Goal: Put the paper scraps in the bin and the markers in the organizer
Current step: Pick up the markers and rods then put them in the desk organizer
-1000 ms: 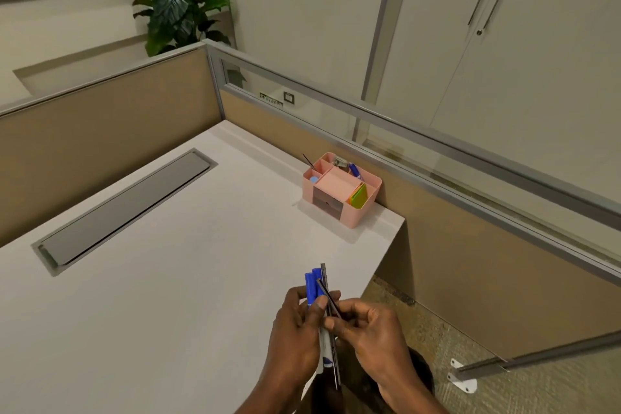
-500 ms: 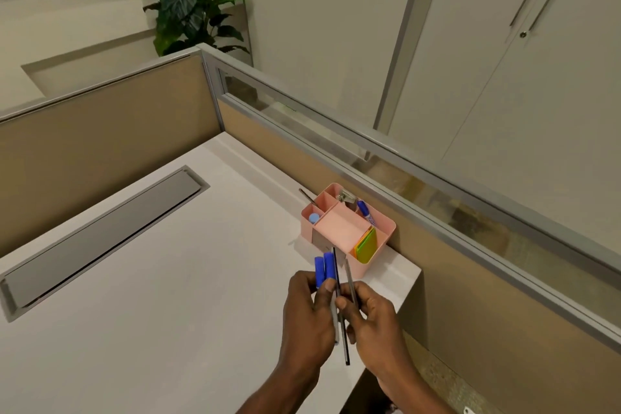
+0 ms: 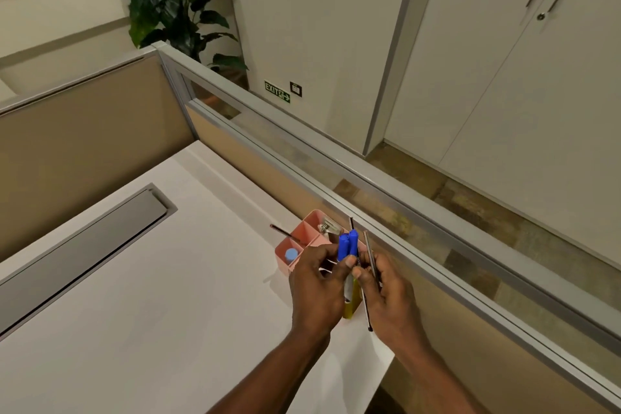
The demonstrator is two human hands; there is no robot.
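Both hands hold the writing things tight together: the left hand [image 3: 319, 282] closes its grip on two blue-capped markers [image 3: 347, 245], caps up, while the right hand [image 3: 386, 292] pinches a pair of thin dark pens [image 3: 369, 265] just beside them. They hang directly over the pink organizer [image 3: 302, 242], which sits at the bench's [image 3: 151, 279] two o'clock corner, touching the glass-topped partition [image 3: 403, 212]. A light blue cap [image 3: 291, 254] stands in its nearest left compartment; a thin stick [image 3: 284, 232] leans out toward ten o'clock. Open white surface spreads toward nine o'clock as far as the grey cable hatch [image 3: 84, 255]. The bench edge drops away at five o'clock, just below the wrists.
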